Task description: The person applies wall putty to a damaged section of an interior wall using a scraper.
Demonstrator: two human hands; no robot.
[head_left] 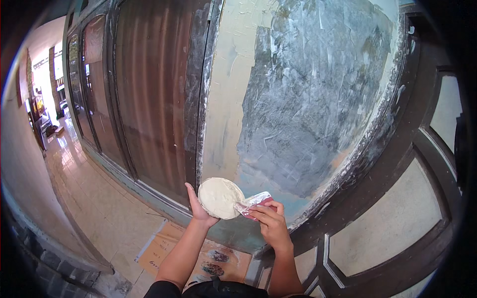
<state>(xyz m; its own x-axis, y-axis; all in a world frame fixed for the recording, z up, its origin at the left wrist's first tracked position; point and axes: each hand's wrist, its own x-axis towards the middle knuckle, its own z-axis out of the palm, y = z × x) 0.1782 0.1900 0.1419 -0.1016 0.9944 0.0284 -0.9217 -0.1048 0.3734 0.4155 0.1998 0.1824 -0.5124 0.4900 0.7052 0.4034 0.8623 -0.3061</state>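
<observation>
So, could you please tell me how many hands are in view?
2: the left hand, partly hidden, supports the round, paste-covered disc at the lower centre; the right hand, to the right of it, grips the scraper.

Head-worn fisheye, looking down at left hand [199, 210], right hand [271, 223]; wall [318, 99] close ahead.

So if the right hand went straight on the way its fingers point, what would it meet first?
Probably the pale putty in the round container, met through the red scraper the right hand holds; the scraper's tip already overlaps it in view, though depth is unclear.
</observation>
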